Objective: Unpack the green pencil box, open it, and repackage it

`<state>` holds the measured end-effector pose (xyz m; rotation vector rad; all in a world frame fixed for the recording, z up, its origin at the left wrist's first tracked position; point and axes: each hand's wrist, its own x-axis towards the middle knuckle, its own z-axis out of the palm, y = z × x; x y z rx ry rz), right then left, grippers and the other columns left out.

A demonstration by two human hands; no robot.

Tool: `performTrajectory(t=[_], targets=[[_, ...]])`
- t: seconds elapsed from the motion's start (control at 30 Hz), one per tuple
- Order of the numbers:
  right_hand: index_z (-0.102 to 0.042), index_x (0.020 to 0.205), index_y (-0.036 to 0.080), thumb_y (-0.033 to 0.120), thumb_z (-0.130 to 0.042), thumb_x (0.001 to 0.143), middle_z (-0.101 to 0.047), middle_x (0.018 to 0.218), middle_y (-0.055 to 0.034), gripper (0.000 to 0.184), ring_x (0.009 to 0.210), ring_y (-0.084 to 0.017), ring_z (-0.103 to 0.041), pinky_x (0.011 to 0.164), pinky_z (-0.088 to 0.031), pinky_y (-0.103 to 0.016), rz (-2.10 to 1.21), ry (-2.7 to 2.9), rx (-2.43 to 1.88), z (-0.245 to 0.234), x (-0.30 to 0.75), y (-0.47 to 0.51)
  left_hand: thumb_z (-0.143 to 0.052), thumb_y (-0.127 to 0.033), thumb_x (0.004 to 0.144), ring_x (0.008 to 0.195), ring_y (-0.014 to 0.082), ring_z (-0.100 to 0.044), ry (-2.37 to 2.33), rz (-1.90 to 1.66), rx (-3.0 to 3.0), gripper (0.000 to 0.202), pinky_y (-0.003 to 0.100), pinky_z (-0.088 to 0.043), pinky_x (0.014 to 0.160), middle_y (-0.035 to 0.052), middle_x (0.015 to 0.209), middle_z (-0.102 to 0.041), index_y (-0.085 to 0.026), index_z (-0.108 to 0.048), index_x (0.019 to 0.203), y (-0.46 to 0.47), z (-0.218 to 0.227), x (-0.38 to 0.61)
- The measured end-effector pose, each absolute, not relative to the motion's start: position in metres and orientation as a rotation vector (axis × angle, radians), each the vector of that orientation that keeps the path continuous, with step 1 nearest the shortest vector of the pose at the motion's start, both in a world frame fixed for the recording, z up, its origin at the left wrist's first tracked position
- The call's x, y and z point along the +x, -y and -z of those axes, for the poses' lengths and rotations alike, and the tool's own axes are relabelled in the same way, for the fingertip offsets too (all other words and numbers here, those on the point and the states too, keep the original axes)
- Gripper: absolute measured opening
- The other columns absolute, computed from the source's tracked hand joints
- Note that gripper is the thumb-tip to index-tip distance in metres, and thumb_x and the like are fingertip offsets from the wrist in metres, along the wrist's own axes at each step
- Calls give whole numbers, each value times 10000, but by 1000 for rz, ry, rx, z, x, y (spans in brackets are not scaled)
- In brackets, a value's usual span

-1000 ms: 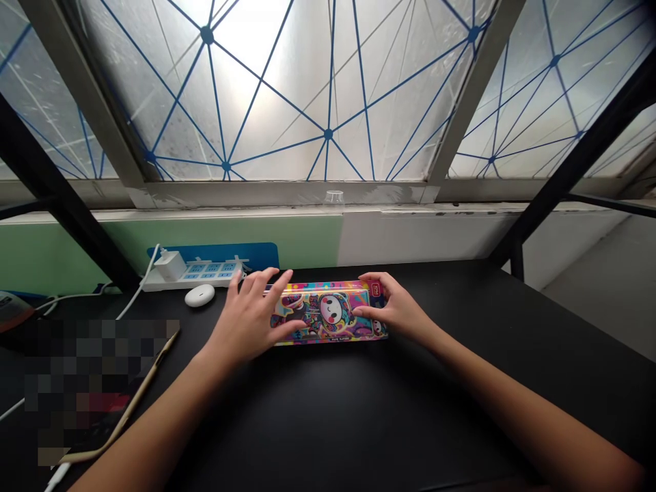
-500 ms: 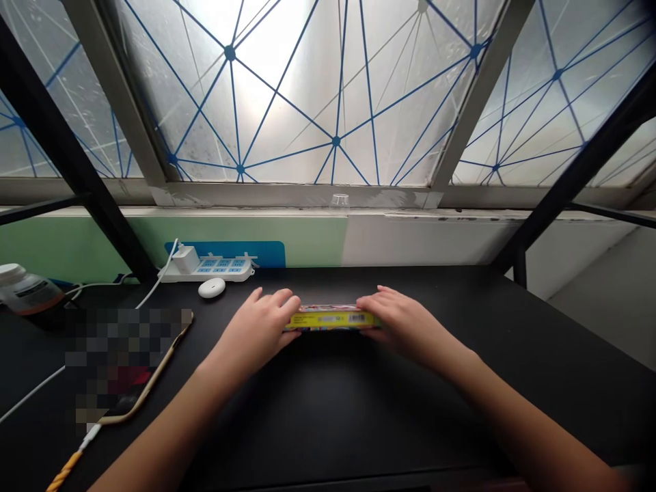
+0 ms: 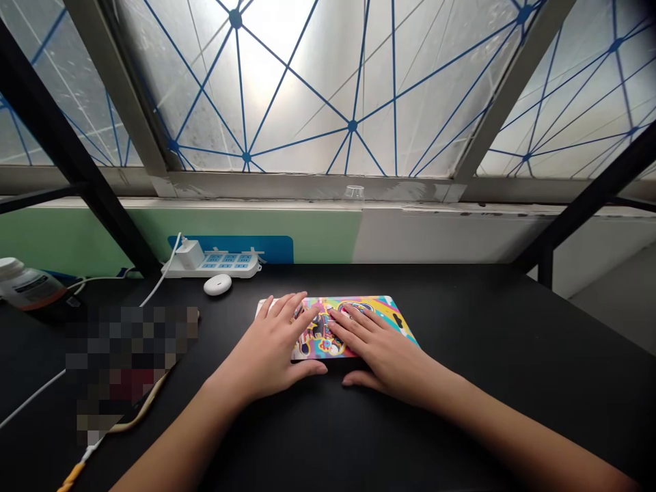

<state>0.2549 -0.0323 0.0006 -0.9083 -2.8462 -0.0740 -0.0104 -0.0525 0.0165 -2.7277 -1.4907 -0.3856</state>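
Note:
A flat, brightly coloured box (image 3: pixel 324 345) with cartoon-like printing lies on the black desk in front of me. It has a small dark hang-hole shape near its right end. My left hand (image 3: pixel 279 342) rests over its left part, fingers spread and stretched out. Across its middle and right part lies my right hand (image 3: pixel 376 348), palm down, with the fingers extended flat on the printed face. Both thumbs sit below the box's near edge. The two hands cover much of the print.
On the left lies a blurred-out device (image 3: pixel 133 369) with a tan edge and a white-and-orange cable. Behind it are a white power strip (image 3: pixel 230 263) with a plugged-in charger, a white round case (image 3: pixel 218 284) and a bottle (image 3: pixel 31 290). Black frame bars (image 3: pixel 584 205) flank the desk (image 3: pixel 512 355).
The box stood with its narrow yellow side facing me, held at both ends. Now it lies with its printed face up, and both hands have opened out on top of it.

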Motion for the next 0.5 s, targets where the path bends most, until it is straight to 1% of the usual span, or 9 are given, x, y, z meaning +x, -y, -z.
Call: performTrajectory(t=[0.07,0.13,0.27,0.37,0.43,0.5], targets=[[-342,1547,188,576,-637,881,-331,1603,-132,826,1480,-363,-270,1174,-313,-560,65,2866,-905,0,255,30,-501,-790,833,1489,382,-248,1565,337,-2734,905,617,-223,1166,153,1625,-285,-255,-325,1542,48,-11,-12],[-343,1549,202,578,-635,882,-308,1611,-116,819,1483,-357,-262,1178,-309,-554,39,2879,-919,-2,255,30,-431,-847,813,1505,384,-201,1632,282,-2739,986,619,-195,1176,166,1632,-260,-225,-285,1564,45,-8,-13],[-349,1547,269,648,-597,871,-317,1603,-83,814,1472,-351,-293,1168,-320,-561,-87,2899,-998,-14,257,29,-381,-889,789,1509,369,-199,1698,243,-2734,1033,606,-180,1188,158,1631,-264,-211,-293,1563,43,-7,-13],[-368,1536,286,720,-554,850,-320,1597,-74,833,1460,-369,-311,1137,-350,-590,-176,2926,-1095,-26,267,28,-383,-905,768,1510,362,-204,1731,247,-2724,1045,603,-163,1196,137,1634,-262,-224,-311,1558,43,-8,-13],[-402,1517,307,754,-524,843,-346,1586,-63,818,1449,-369,-336,1116,-375,-593,-204,2922,-1152,-32,279,26,-379,-913,760,1511,358,-201,1754,241,-2722,1058,600,-149,1202,124,1639,-250,-225,-308,1560,43,-8,-13],[-472,1474,337,755,-504,855,-404,1558,-47,747,1429,-359,-380,1097,-401,-582,-195,2900,-1199,-36,293,23,-370,-921,753,1514,357,-189,1772,235,-2725,1079,601,-139,1205,122,1641,-236,-210,-304,1563,43,-8,-13]])
